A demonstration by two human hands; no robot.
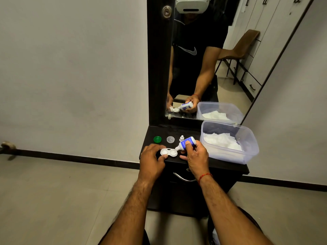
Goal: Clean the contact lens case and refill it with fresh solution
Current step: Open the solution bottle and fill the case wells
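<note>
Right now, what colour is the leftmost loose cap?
The cap is green, clearest in the head view.

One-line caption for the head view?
Right hand tips solution bottle toward open lens case steadied by left hand on black cabinet.

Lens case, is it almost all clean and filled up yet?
Maybe halfway. Done: the green lid and clear lid are off, the bottle cap too. Now: the left hand steadies the case while the right hand tips the bottle, nozzle by one cup. Left: finish filling, screw lids on.
</note>
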